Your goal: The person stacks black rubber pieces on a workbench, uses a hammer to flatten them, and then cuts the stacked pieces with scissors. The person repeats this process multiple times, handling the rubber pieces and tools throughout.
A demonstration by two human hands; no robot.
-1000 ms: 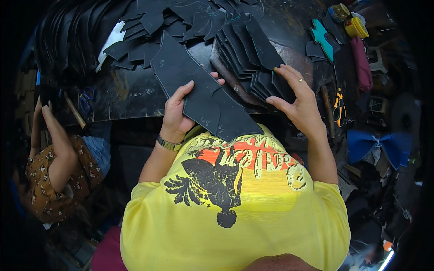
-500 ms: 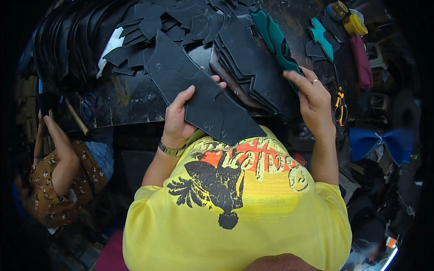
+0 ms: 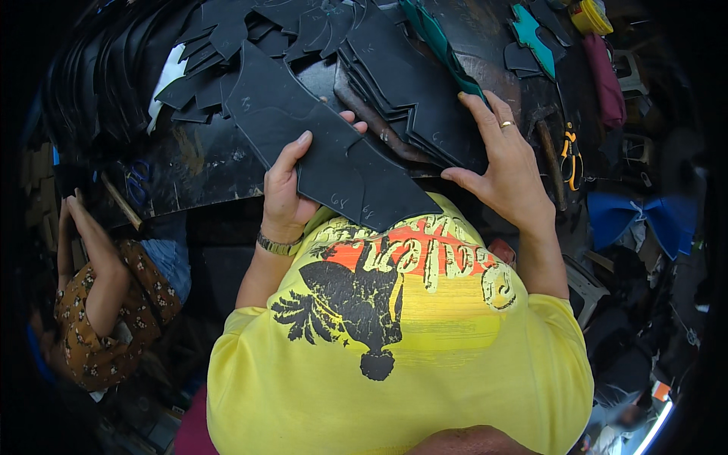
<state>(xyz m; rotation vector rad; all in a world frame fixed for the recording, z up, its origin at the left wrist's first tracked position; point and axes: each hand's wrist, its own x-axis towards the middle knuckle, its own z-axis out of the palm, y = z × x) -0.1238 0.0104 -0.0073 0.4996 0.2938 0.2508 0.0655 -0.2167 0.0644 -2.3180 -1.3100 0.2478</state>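
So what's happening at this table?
A person in a yellow T-shirt holds a black cut panel in the left hand across the near edge of the table; single or stacked, I can't tell. The right hand, spread open, is at the near end of a stack of black cut pieces, beside a teal piece. Orange-handled pliers lie farther right.

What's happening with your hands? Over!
Left hand gripping flat black leathery sheet. Right hand spread beside stacked black sheets. Narrow teal piece near right index fingertip.

A dark, scuffed worktable fills the upper view; what seems a pale stool stands to its right; a white light glows lower right.
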